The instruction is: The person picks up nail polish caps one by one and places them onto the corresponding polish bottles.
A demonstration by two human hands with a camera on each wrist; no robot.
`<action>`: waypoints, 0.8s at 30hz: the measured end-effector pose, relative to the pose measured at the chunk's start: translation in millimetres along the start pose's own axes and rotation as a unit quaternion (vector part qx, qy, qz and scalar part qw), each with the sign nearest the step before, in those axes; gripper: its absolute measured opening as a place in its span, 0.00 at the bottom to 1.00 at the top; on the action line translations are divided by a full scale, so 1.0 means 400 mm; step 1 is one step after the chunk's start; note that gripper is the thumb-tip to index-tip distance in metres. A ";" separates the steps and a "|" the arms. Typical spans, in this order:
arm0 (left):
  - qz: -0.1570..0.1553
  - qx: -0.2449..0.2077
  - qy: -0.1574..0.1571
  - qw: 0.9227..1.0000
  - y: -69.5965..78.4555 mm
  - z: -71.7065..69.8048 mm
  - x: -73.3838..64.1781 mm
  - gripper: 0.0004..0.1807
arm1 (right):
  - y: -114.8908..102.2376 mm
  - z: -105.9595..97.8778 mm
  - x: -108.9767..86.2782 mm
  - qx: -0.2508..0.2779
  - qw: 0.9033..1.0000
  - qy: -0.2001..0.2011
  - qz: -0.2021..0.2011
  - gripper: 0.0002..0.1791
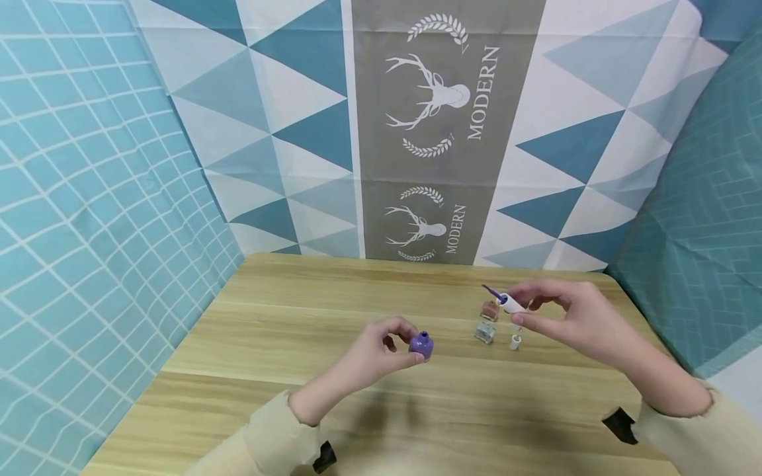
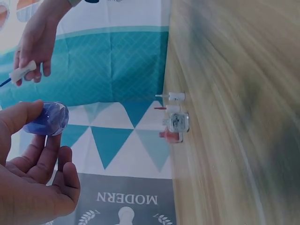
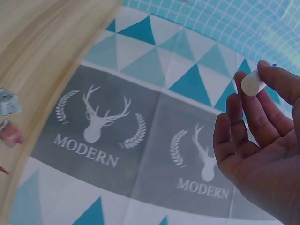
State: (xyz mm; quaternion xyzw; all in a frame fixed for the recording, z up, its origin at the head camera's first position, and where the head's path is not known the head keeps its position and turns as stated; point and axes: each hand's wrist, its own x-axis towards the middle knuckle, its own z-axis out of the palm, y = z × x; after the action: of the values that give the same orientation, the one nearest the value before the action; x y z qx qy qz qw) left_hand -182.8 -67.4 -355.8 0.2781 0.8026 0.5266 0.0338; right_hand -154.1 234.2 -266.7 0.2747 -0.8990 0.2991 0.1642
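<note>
My left hand (image 1: pixel 370 352) pinches a small purple nail polish bottle (image 1: pixel 421 348) between thumb and fingers, held above the table. The bottle's neck is uncapped and points up. To the right, my right hand (image 1: pixel 580 322) holds a white nail polish cap (image 1: pixel 512 304) by its sides. Its purple-coated brush (image 1: pixel 491 291) points up and to the left, apart from the bottle. In the right wrist view the cap's round end (image 3: pixel 251 87) faces the camera, and most of the brush is hidden. Both hands are raised over the wooden table (image 1: pixel 286 357).
Below the right hand stand a clear silvery polish bottle (image 1: pixel 485 332) and a reddish one (image 1: pixel 489 311), both uncapped. Beside them two white caps, one (image 2: pixel 176 96) with a pale brush and another (image 2: pixel 172 108) with a reddish brush, stand brush-up. Patterned cloths (image 1: pixel 297 132) hang around the table.
</note>
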 end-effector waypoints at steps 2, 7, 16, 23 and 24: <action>0.007 0.003 0.000 1.000 0.000 0.005 -0.007 0.12 | -0.012 0.001 0.003 -0.005 1.000 0.004 -0.011 0.18; 0.034 0.020 0.009 0.999 -0.003 0.016 -0.015 0.13 | -0.027 0.008 0.011 -0.033 0.999 0.015 -0.021 0.18; 0.047 0.003 0.028 0.998 -0.024 0.037 -0.011 0.13 | -0.020 0.027 0.018 -0.038 0.998 0.027 -0.048 0.17; 0.032 -0.029 0.039 0.998 -0.036 0.052 -0.001 0.14 | -0.016 0.045 0.015 -0.032 0.998 0.025 -0.046 0.17; 0.031 -0.032 0.039 0.998 -0.038 0.054 0.000 0.14 | -0.015 0.048 0.014 -0.029 0.998 0.025 -0.046 0.17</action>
State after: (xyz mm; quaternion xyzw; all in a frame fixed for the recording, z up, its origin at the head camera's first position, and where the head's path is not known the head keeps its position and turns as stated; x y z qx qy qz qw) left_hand -181.5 -54.0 -378.4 0.2813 0.7770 0.5632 -0.0052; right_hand -157.6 215.9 -276.1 0.3032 -0.8894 0.2716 0.2080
